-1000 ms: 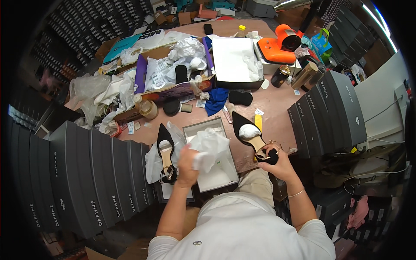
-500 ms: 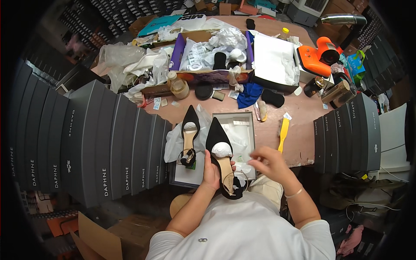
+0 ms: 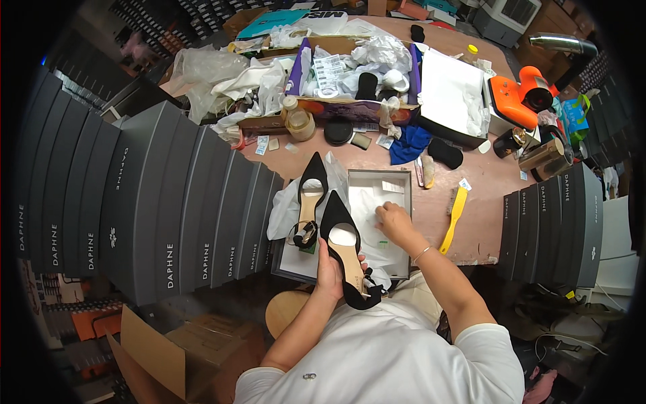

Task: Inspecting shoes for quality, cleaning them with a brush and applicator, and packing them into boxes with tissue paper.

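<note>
My left hand (image 3: 329,273) grips a black pointed-toe shoe (image 3: 342,214) with a beige insole and an ankle strap. White stuffing (image 3: 343,234) shows in its toe opening. The matching shoe (image 3: 315,170) lies just left, toe pointing away, on white tissue paper (image 3: 285,202) and over the left side of a grey shoebox (image 3: 409,192). My right hand (image 3: 397,225) is over the right half of that box, fingers curled down at the tissue paper inside. Whether anything is pinched in them is hidden.
Stacked dark grey shoeboxes (image 3: 145,209) wall the left side, more boxes (image 3: 572,222) the right. A yellow-handled brush (image 3: 455,217) lies right of the shoebox. Behind stand a glue jar (image 3: 298,121), a purple carton (image 3: 316,104) of paper, a white box lid (image 3: 449,87) and an orange tool (image 3: 515,101).
My right hand has moved from beside the held shoe, forward and left, into the open box. The left hand keeps the shoe almost in place. The whole view has shifted slightly.
</note>
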The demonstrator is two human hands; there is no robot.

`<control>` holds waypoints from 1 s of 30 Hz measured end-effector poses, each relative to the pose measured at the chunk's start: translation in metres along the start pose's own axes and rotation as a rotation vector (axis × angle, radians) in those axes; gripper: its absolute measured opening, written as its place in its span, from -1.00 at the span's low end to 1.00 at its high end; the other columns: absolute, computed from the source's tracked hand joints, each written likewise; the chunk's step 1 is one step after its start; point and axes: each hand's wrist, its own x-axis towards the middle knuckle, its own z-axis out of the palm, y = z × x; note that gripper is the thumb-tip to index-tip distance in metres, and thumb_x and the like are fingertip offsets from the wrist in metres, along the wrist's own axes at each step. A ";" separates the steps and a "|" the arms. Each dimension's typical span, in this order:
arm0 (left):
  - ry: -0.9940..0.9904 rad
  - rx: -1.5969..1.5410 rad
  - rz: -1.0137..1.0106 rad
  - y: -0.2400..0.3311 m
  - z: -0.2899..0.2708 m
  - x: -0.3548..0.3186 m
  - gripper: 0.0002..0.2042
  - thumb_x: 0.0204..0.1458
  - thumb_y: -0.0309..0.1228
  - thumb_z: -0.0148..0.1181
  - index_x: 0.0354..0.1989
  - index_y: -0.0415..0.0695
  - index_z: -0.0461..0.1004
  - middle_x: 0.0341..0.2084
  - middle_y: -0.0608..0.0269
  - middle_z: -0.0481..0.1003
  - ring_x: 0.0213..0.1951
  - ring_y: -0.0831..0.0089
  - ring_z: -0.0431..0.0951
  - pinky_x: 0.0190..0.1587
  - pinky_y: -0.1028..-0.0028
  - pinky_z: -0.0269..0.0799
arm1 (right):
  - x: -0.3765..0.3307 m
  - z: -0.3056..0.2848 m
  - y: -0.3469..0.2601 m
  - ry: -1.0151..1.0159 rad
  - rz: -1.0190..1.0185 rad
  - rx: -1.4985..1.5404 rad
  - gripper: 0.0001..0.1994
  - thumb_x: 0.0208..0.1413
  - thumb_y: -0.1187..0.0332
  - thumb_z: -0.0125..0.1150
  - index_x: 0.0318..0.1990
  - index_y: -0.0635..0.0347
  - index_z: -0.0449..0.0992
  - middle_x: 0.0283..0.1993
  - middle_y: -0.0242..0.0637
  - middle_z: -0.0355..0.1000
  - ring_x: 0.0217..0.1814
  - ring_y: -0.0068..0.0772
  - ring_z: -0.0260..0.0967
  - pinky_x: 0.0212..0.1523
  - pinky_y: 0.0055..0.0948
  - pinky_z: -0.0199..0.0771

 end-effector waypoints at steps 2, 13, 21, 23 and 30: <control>0.025 0.005 0.043 -0.002 0.002 0.003 -0.22 0.03 0.41 -0.32 0.01 -0.12 0.33 -0.22 0.19 0.43 -0.20 0.26 0.48 -0.23 0.24 0.49 | 0.007 -0.042 -0.039 0.091 -0.109 0.163 -0.75 -0.13 0.34 0.28 -0.24 0.16 0.47 -0.32 -0.19 0.40 -0.21 -0.14 0.41 -0.25 -0.20 0.38; 0.094 0.045 0.083 -0.012 0.021 0.003 -0.28 0.08 0.35 -0.29 0.12 -0.04 0.25 -0.09 0.22 0.37 -0.13 0.28 0.41 -0.18 0.24 0.42 | -0.038 -0.051 -0.074 0.104 -0.276 0.081 -0.88 -0.16 0.40 0.21 -0.43 0.14 0.42 -0.53 -0.28 0.37 -0.46 -0.25 0.42 -0.38 -0.32 0.38; 0.030 0.078 0.082 0.004 0.008 0.009 -0.25 0.03 0.38 -0.21 0.07 -0.09 0.28 -0.22 0.17 0.36 -0.21 0.28 0.41 -0.20 0.23 0.44 | -0.035 -0.071 -0.083 -0.023 0.060 0.544 -0.44 0.12 0.23 0.20 0.18 0.41 0.26 0.12 0.20 0.32 0.09 0.11 0.37 0.07 -0.24 0.40; 0.121 0.138 0.109 -0.007 0.007 0.010 -0.29 0.13 0.30 -0.28 0.19 -0.07 0.21 0.04 0.21 0.34 0.02 0.34 0.38 0.10 0.32 0.32 | -0.027 -0.043 -0.108 0.079 -0.108 0.727 -0.41 0.15 0.07 0.12 0.04 0.56 0.31 -0.06 0.31 0.37 0.09 0.23 0.28 0.10 -0.22 0.30; 0.053 0.115 0.130 -0.004 0.025 -0.018 -0.25 0.14 0.29 -0.34 0.32 -0.03 0.04 0.22 0.18 0.20 0.24 0.30 0.20 0.28 0.25 0.08 | 0.011 -0.005 -0.131 -0.083 0.120 0.619 -0.24 0.22 -0.19 -0.20 -0.57 0.55 0.36 -0.40 0.31 0.30 -0.35 0.23 0.23 -0.22 -0.03 0.23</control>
